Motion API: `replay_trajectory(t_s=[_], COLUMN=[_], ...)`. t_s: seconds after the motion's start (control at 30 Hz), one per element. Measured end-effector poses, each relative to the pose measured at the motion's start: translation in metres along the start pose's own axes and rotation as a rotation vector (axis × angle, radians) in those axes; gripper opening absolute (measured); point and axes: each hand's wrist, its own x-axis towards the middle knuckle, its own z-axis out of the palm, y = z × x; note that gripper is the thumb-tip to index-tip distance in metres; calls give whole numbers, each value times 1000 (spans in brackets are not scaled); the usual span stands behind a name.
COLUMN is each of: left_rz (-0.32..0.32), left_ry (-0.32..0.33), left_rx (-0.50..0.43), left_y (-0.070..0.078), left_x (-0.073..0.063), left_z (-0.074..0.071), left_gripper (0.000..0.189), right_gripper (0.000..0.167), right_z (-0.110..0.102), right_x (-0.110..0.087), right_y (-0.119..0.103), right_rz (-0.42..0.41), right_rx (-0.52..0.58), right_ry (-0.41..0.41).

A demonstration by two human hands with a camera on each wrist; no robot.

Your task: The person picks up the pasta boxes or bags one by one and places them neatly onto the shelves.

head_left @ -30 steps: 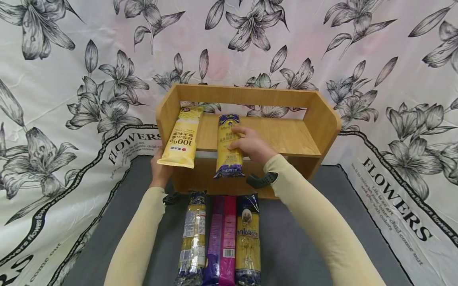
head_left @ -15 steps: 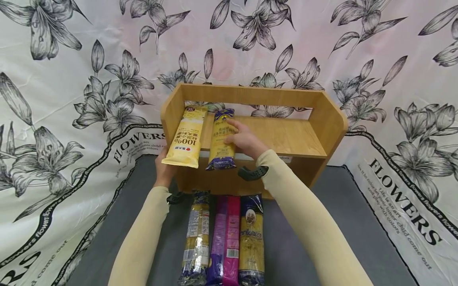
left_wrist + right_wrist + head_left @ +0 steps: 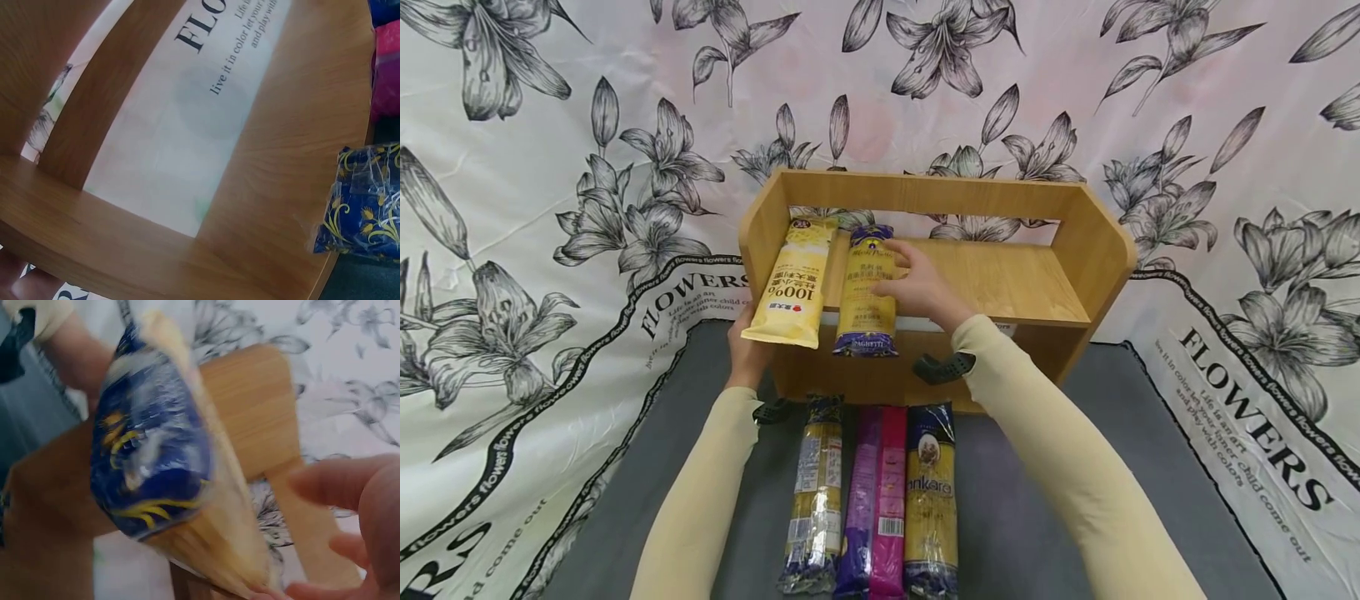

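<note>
My left hand [image 3: 748, 354] is at the left side board of a small wooden shelf [image 3: 992, 279], partly hidden by a yellow pasta packet [image 3: 792, 283]. Part of its fingers [image 3: 31, 281] shows past the board's edge in the left wrist view; I cannot tell whether they curl round it. The yellow packet leans on the upper board against the left side. To its right lies a blue-ended spaghetti packet [image 3: 867, 296], its lower end jutting past the board's front. My right hand [image 3: 921, 287] is at that packet's right edge, fingers spread and loosely bent, apart from it in the right wrist view.
In front of the shelf, side by side on the grey tabletop [image 3: 1022, 500], lie a clear-and-blue pasta packet [image 3: 816, 500], a purple-and-pink packet [image 3: 876, 500] and an Ankara pasta packet [image 3: 931, 500]. A flower-printed cloth [image 3: 925, 125] hangs behind.
The right hand moved the spaghetti packet left and back, beside the yellow one, and its fingers have since loosened from it. The left hand stays at the shelf's side.
</note>
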Motion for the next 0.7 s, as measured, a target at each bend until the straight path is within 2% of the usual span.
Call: replay_trajectory(t_s=[0.13,0.2,0.27,0.47,0.63,0.7], left_rz=[15,11,1,-6,10,11], left_ry=[5,7,5,9,18,20], left_rx=[-6,-17,-23,-21,-6,-4], left_y=[0,0,0,0,1,1], left_x=[1,1,0,-1,-2,-2], left_z=[2,2,2,3,2,1], left_gripper=[46,45,46,47,49,49], right_gripper=[72,71,72,68,58,57], right_z=[-8,-7,-3,15,22,24], right_x=[-18,-28,-40,-64,-66,-64], right_y=[3,7,12,28,32,32], right_rz=[-147,-232,-280,-295,-352,-349], right_rx=[-243,-369,-461,-547,-568,-576], right_ry=[-44,-77,-107,-143,-96,-89])
